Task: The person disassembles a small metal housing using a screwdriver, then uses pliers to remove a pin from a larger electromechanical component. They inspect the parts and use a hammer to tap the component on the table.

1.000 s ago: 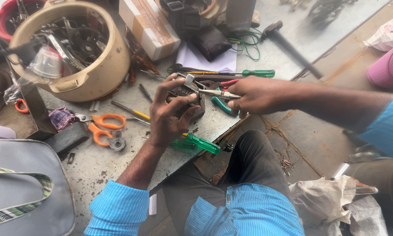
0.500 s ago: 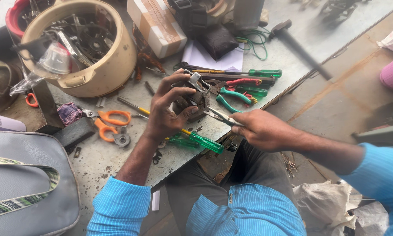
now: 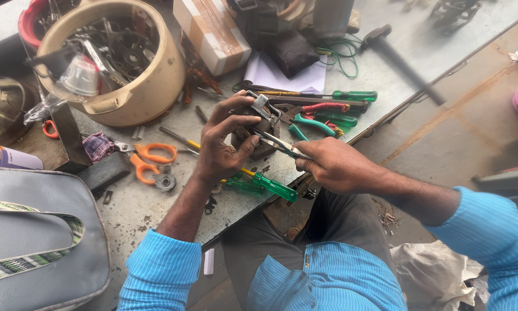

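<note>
Small metal mechanism [image 3: 258, 124] gripped in left hand [image 3: 224, 144] above the workbench [image 3: 155, 207], steadied for probing; right hand [image 3: 334, 167] closed on slim metal tool [image 3: 282, 144]. Green-handled screwdriver [image 3: 267, 185] parked just below, within reach.

A worn, scratched grey metal worktop [image 3: 155, 213] spreads under and to the left of the hands, its surface speckled with rust spots and grime, its straight edge running diagonally up to the right. Beyond that edge, to the right of the hands, lies a rusty brown floor [image 3: 477, 132]. Soft, even daylight falls across everything, casting only faint shadows.
</note>
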